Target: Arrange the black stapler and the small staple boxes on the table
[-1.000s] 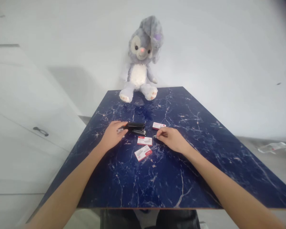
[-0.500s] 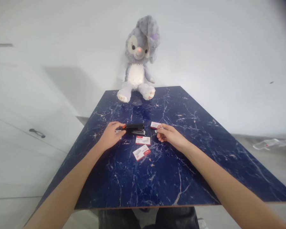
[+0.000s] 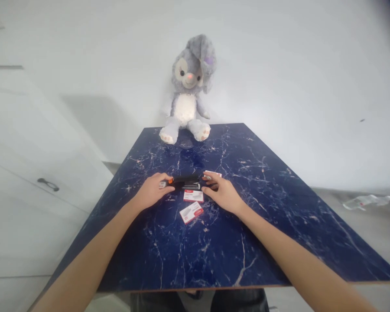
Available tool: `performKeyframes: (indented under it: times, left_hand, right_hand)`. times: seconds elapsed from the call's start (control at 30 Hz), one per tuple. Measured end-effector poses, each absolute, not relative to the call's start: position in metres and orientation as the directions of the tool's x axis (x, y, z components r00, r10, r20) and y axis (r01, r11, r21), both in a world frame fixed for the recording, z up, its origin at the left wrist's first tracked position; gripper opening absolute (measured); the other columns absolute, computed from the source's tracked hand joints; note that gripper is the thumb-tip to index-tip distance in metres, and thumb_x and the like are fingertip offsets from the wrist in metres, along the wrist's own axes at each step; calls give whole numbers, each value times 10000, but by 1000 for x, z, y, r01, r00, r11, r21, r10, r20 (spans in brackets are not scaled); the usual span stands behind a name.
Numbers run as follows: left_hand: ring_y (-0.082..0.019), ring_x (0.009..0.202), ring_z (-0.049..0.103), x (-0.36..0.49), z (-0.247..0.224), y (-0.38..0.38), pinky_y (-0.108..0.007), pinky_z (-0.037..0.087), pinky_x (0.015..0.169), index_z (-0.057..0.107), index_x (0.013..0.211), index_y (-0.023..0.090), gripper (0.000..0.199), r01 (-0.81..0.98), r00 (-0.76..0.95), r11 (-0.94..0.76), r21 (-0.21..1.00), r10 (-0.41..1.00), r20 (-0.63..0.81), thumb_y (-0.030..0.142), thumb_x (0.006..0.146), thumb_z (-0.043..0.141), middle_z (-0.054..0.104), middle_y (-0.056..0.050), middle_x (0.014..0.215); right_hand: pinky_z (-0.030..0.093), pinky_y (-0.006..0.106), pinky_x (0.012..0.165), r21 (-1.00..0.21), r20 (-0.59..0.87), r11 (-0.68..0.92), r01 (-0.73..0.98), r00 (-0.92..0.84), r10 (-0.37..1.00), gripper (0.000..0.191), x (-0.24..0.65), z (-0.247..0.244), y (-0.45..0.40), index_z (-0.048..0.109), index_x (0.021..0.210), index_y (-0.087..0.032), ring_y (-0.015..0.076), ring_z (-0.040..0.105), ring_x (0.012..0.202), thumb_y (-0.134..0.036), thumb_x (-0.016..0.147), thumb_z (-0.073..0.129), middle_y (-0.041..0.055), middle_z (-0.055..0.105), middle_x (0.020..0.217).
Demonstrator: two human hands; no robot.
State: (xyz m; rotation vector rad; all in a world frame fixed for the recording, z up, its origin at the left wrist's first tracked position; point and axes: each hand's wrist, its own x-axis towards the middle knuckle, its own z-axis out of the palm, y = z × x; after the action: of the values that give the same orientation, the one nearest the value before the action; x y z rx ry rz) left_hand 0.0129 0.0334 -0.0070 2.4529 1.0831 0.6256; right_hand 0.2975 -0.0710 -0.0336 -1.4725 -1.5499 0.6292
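Observation:
A black stapler point(image 3: 185, 182) lies in the middle of the dark blue marble table point(image 3: 234, 242). My left hand point(image 3: 153, 191) grips its left end, where an orange part shows. My right hand point(image 3: 221, 193) pinches a small silvery strip of staples point(image 3: 207, 177) at the stapler's right end. Three small red and white staple boxes lie close by: one point(image 3: 213, 173) behind my right hand, one point(image 3: 193, 195) just in front of the stapler, one point(image 3: 191, 212) nearer to me.
A grey plush rabbit point(image 3: 188, 89) sits at the table's far edge against a white wall. White cabinet doors with a dark handle point(image 3: 47, 184) stand to the left. Crumpled clear plastic point(image 3: 365, 200) lies on the floor at the right.
My right hand lifted a staple strip from the table and carried it left to the stapler's right end. My left hand stayed on the stapler. The camera tilted slightly.

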Motion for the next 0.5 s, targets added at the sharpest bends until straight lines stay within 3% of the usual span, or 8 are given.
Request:
performKeyframes:
  times: [0.17, 0.27, 0.5]
  left_hand:
    - [-219, 949, 690, 11, -22, 41, -365, 537, 924, 771, 1065, 268, 339, 485, 560, -621, 616, 762, 326, 493, 812, 772, 726, -47, 1043]
    - [-207, 909, 694, 12, -26, 42, -357, 565, 901, 792, 1047, 270, 357, 455, 524, -623, 636, 765, 374, 515, 787, 791, 720, -50, 995]
    - [-205, 910, 686, 11, -29, 42, -372, 575, 914, 789, 1077, 269, 373, 454, 520, -649, 610, 749, 411, 509, 791, 794, 706, -49, 985]
  right_hand:
    - [531, 287, 744, -802, 251, 195, 565, 22, 968, 202, 289, -27, -67, 726, 1013, -242, 166, 689, 760, -274, 814, 707, -22, 756, 913]
    - [510, 269, 710, -804, 239, 171, 569, 45, 970, 85, 288, -24, -66, 723, 880, -232, 165, 687, 743, -270, 803, 718, -34, 745, 838]
    - [527, 287, 795, -823, 285, 246, 512, -2, 959, 199, 290, -28, -61, 700, 965, -221, 177, 706, 824, -244, 773, 746, -18, 750, 923]
